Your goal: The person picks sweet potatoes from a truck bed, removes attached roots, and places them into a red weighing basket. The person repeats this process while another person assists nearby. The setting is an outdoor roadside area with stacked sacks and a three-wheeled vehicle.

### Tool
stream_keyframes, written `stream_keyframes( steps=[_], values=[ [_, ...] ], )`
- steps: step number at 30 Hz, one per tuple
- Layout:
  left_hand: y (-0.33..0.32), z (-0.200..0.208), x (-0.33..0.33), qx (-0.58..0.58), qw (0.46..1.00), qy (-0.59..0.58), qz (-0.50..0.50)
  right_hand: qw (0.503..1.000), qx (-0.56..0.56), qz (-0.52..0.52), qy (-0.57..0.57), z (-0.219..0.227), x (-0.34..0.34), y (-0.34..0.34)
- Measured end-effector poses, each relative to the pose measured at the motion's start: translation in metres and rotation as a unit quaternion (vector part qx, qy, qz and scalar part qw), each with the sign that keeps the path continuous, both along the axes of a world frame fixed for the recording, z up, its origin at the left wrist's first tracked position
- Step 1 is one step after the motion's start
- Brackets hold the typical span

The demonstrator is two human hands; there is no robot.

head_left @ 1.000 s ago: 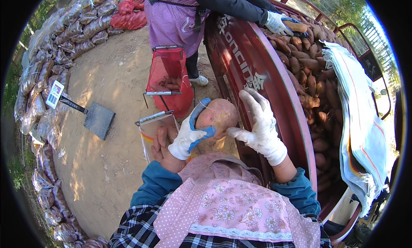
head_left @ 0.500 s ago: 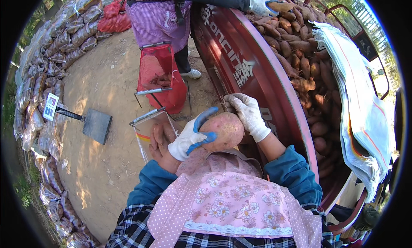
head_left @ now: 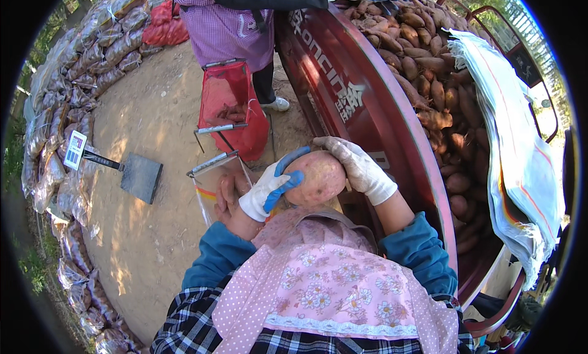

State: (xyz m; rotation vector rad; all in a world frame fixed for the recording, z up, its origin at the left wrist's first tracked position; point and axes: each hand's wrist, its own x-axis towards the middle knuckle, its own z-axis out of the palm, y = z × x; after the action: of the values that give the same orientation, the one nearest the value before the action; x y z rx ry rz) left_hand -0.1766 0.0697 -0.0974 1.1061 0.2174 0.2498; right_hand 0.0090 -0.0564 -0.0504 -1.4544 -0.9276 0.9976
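Note:
A big, round, pinkish sweet potato [head_left: 315, 178] is held in front of my chest. My left hand [head_left: 268, 185], in a white glove with blue fingers, grips it from the left. From the right, my right hand [head_left: 360, 167] in a soiled white glove curves its fingers round the top and side. Just left of my left wrist stands a clear bag [head_left: 208, 197] on a metal frame, with several sweet potatoes [head_left: 226, 191] in it. Farther off, a red mesh bag [head_left: 228, 93] hangs open on a similar stand and holds a few more.
A red truck bed [head_left: 373, 102] full of sweet potatoes [head_left: 432, 78] runs along the right, with white woven sacks [head_left: 508, 145] over its side. A co-worker [head_left: 226, 29] stands ahead. Platform scales [head_left: 139, 177] sit on the dirt floor, beside stacked filled bags [head_left: 67, 115] at the left.
My right hand has shifted from the top edge of the sweet potato to wrap its right side. The co-worker's arm has moved farther over the truck bed, toward the upper edge.

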Motion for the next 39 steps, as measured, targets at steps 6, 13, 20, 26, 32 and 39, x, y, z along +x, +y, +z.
stream_keyframes(
  steps=[6,13,20,26,32,39],
  values=[
    [-0.007,-0.032,0.002,-0.054,0.998,0.028,-0.007,0.995,-0.021,-0.093,0.031,-0.026,-0.005,-0.001],
    [0.040,-0.047,-0.019,-0.418,0.883,-0.004,0.213,0.982,-0.017,-0.181,0.052,0.056,-0.012,-0.073],
    [0.187,-0.161,-0.017,-0.311,0.842,0.173,0.406,0.979,-0.017,-0.189,-0.071,0.123,-0.029,-0.103],
    [0.047,-0.208,-0.002,-0.359,0.878,0.263,0.175,0.938,-0.075,-0.214,-0.263,0.173,-0.004,-0.193],
    [0.009,-0.137,0.046,-0.117,0.952,0.263,0.105,0.897,0.156,-0.389,-0.139,0.197,0.102,-0.334],
    [-0.059,0.087,0.128,0.389,0.912,-0.109,0.072,0.890,-0.357,-0.175,-0.222,0.114,0.161,-0.305]
  ],
)
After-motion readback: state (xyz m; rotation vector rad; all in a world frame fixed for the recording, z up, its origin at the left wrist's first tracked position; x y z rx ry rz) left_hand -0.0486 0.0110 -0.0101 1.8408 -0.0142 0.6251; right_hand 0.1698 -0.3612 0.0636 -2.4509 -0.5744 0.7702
